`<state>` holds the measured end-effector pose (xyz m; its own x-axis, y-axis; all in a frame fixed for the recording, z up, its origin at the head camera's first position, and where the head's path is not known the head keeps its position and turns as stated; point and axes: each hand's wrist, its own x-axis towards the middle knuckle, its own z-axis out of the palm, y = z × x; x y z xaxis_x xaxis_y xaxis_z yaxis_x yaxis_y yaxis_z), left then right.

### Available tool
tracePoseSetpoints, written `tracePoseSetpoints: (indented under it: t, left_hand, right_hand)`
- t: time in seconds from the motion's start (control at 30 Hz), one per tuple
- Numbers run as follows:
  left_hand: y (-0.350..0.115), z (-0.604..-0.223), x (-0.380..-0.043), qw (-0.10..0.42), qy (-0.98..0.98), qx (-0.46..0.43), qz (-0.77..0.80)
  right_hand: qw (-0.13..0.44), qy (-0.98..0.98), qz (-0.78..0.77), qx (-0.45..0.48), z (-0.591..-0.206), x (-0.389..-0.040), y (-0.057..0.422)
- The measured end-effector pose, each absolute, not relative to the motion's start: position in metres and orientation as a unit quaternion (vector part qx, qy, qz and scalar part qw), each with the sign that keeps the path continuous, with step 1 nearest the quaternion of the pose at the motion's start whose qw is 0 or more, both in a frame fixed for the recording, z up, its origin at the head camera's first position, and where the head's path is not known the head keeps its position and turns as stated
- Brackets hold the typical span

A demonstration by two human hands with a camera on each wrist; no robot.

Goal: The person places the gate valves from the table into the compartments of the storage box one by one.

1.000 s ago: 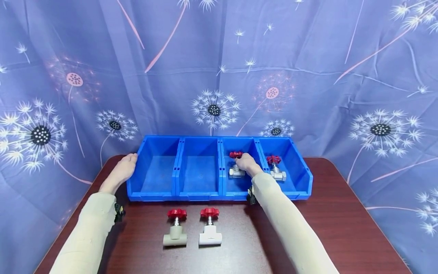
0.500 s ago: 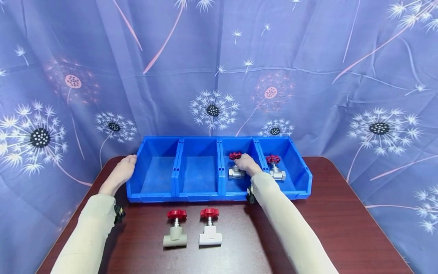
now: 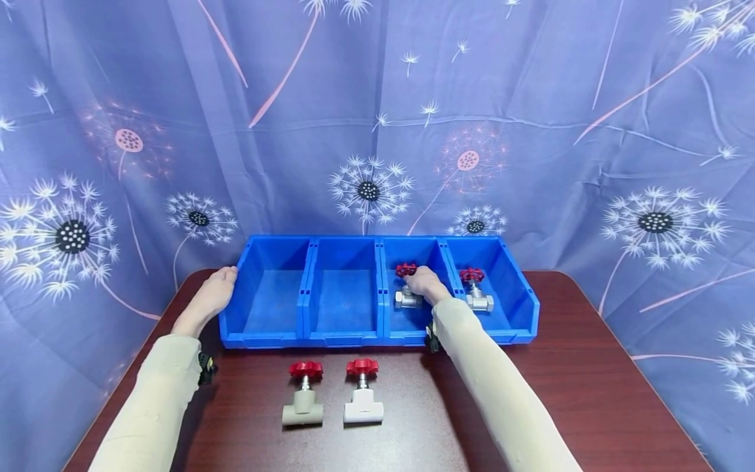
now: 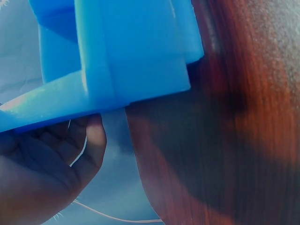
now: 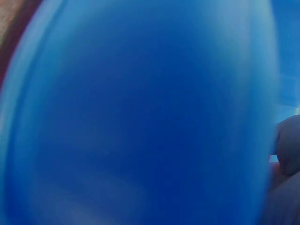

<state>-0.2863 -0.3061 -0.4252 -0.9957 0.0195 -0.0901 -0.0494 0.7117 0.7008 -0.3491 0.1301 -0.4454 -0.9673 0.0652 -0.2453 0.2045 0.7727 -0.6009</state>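
In the head view, my right hand (image 3: 426,284) reaches into the third compartment from the left. Its fingers grip a metal valve (image 3: 407,299) near the red handwheel (image 3: 406,269); they partly hide it. Against the outer left wall of the blue bin row (image 3: 348,338) rests my left hand (image 3: 213,293). In the left wrist view, that hand's loosely bent fingers (image 4: 96,136) touch the wall from outside. Another metal valve with a red handwheel (image 3: 475,292) lies in the rightmost compartment. The right wrist view is mostly a blurred blue wall (image 5: 140,112), with part of the hand at its right edge.
On the dark wooden table (image 3: 248,432), in front of the bins, lie a grey-green plastic valve (image 3: 303,408) and a white plastic valve (image 3: 362,406), both with red handwheels. A blue dandelion-print curtain (image 3: 295,164) hangs behind. Low dividers separate the compartments.
Both hands and the valves keep their places; only the head view shifts very slightly.
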Motion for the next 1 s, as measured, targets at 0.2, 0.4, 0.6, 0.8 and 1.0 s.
tracePoseSetpoints:
  t: [0.2,0.4,0.6,0.8,1.0]
  left_hand:
    - [-0.305,-0.424,-0.286,0.046,0.923,-0.006,0.381]
    - [-0.303,-0.424,-0.285,0.042,0.924,-0.007,0.380]
    - [-0.302,-0.424,-0.286,0.046,0.925,-0.006,0.377]
    - [-0.305,-0.425,-0.286,0.043,0.926,-0.005,0.376]
    - [-0.308,-0.427,-0.286,0.034,0.929,-0.002,0.369]
  right_hand:
    - [0.115,0.936,-0.323,0.075,-0.446,-0.345,0.130]
    - [0.114,0.939,-0.317,0.076,-0.447,-0.342,0.129]
    - [0.110,0.933,-0.331,0.085,-0.446,-0.341,0.128]
    - [0.087,0.936,-0.335,0.065,-0.441,-0.336,0.126]
    - [0.078,0.950,-0.302,0.035,-0.434,-0.332,0.125]
